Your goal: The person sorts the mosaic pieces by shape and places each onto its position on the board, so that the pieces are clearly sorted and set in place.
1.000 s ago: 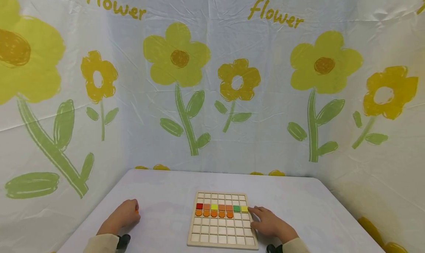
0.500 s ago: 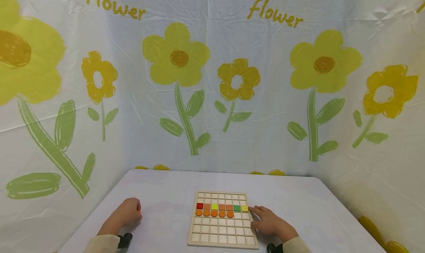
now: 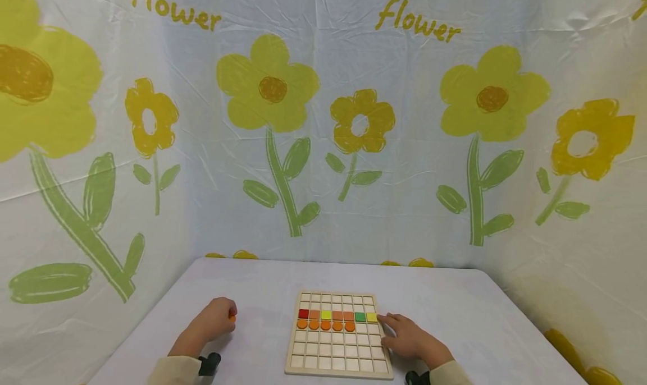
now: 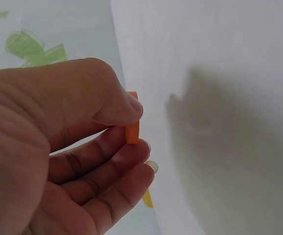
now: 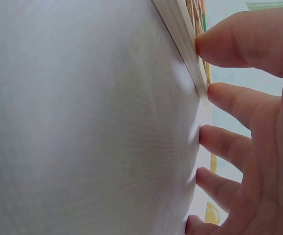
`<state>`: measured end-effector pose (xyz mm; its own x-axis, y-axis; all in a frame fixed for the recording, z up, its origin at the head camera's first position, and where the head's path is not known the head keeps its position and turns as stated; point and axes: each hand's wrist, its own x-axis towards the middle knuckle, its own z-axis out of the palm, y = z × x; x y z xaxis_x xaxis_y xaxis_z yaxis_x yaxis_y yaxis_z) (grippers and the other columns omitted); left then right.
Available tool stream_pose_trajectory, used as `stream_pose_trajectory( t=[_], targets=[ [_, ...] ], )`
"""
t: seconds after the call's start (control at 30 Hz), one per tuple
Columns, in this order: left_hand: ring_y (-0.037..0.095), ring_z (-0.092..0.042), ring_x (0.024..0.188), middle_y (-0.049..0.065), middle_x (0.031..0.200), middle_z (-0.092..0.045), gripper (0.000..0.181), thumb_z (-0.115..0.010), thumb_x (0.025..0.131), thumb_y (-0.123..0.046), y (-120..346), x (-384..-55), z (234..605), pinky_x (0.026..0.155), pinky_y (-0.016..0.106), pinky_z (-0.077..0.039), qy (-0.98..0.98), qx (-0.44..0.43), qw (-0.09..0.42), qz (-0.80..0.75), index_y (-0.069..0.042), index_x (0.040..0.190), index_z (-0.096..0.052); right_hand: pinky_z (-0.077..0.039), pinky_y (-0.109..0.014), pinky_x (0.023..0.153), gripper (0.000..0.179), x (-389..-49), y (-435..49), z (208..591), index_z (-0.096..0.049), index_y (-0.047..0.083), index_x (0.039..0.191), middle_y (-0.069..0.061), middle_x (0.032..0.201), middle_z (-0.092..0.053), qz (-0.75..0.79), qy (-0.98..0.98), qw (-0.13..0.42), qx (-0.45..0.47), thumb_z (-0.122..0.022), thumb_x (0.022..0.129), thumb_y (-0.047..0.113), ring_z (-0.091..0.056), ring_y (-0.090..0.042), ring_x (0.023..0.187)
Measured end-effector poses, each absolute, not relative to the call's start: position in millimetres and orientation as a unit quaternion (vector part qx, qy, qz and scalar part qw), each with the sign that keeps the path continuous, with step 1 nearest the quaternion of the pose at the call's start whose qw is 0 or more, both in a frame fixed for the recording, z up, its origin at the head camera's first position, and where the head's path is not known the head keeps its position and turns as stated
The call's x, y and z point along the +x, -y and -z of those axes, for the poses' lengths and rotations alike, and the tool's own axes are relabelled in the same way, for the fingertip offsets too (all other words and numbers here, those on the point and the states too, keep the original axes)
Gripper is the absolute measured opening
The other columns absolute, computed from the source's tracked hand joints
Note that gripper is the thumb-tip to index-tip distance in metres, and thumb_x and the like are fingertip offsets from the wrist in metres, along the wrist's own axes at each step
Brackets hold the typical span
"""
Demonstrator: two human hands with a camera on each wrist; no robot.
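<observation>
In the head view, my left hand (image 3: 213, 322) is above the table, left of a wooden grid board (image 3: 337, 350). Its thumb and fingertips pinch an orange disc (image 4: 132, 131), seen edge-on in the left wrist view. My right hand (image 3: 409, 339) lies at the board's right side, thumb and index fingertip touching the wooden edge (image 5: 183, 41), the other fingertips on the table. One row of the board bears coloured squares: red (image 3: 303, 314), several orange and yellow ones, and green (image 3: 360, 317). Just below them, several orange discs (image 3: 326, 325) form a row from the left.
The white table (image 3: 258, 295) extends around the board. A white cloth with printed flowers (image 3: 273, 90) hangs behind it and at both sides. A dark strap piece (image 3: 209, 364) sits at the left wrist, another (image 3: 417, 378) at the right.
My left hand has moved right and slightly away from me, toward the board, still pinching the orange disc. The right hand and the board have stayed in place.
</observation>
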<state>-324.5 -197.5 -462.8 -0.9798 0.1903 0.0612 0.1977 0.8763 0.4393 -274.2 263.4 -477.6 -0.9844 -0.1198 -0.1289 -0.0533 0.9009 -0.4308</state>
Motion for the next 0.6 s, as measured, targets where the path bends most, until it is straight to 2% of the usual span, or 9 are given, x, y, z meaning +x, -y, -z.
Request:
stream_pose_trajectory(
  t=[0.6],
  targets=[
    [0.018,-0.05,0.077,0.003,0.08,-0.056,0.012,-0.072,0.077,-0.001,149,-323,464,0.071,0.037,-0.047,0.961,-0.137,0.005,0.239,-0.005,0.085,-0.064,-0.032,-0.064,0.105,0.055,-273,-263,477,-0.053,0.013,0.138,-0.02,0.143,-0.046,0.218,-0.972,0.073,-0.043,-0.06,0.085,0.029,-0.04,-0.044,0.133]
  ],
)
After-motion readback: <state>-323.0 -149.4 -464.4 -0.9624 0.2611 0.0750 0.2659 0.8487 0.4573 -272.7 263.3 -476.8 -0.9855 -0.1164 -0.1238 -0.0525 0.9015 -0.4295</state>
